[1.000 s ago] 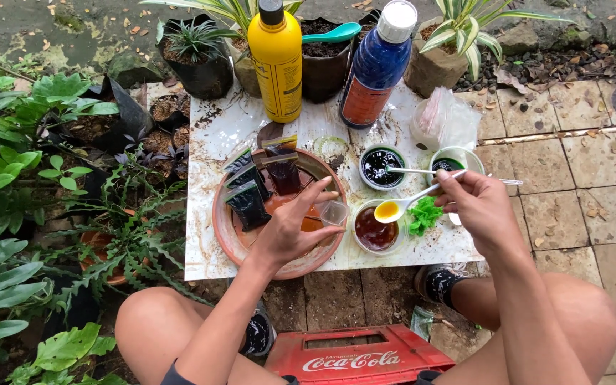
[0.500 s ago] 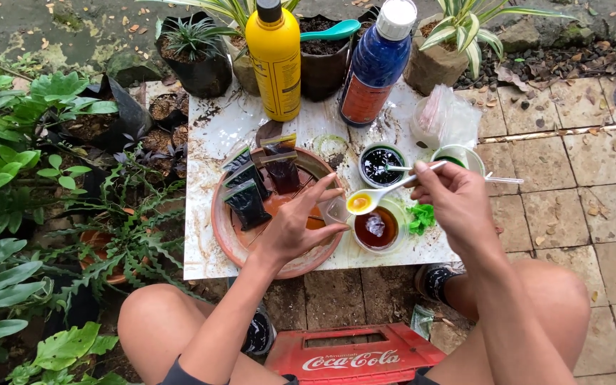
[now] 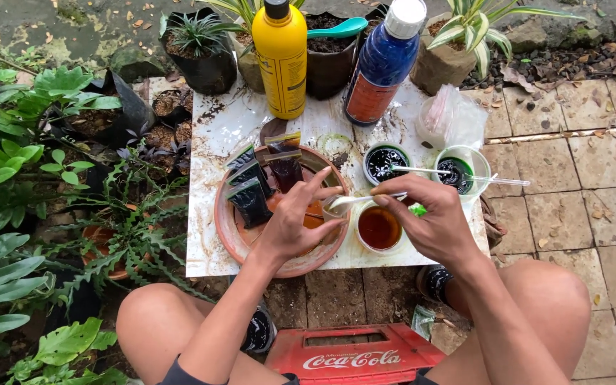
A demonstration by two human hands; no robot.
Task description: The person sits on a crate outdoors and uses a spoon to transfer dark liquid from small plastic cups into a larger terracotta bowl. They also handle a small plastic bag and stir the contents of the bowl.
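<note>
A yellow plastic bottle (image 3: 281, 60) with a black cap and a printed yellow label stands at the far edge of the desk (image 3: 208, 235), a white, stained slab. Just right of it leans a dark blue bottle (image 3: 381, 64) with a white cap and an orange-red label around its lower half. A crumpled clear plastic bag (image 3: 450, 121) lies at the far right. On the near left sits a round terracotta dish (image 3: 226, 228); inside it four small clear sachets (image 3: 251, 203) filled with dark liquid lean in a row, each flat and rectangular with a sealed top edge.

Three small round white cups stand right of the dish: two hold dark greenish-black liquid (image 3: 385, 162) (image 3: 459, 171) with thin stirrers lying across them, and the nearest cup (image 3: 380, 227) holds amber-brown liquid.

The left hand (image 3: 301, 224) hovers over the dish with its fingers spread, thumb and forefinger steadying a small clear cup (image 3: 334, 209) at the dish's right rim. The right hand (image 3: 425, 224) pinches the handle of a white plastic spoon (image 3: 354, 201) between thumb and fingers, the bowl tipped over the small clear cup. A scrap of green (image 3: 418, 209) shows behind the right hand.

A red plastic crate (image 3: 358, 353) with white lettering lies on the ground between the person's bare knees. Potted plants ring the desk's far and left sides.
</note>
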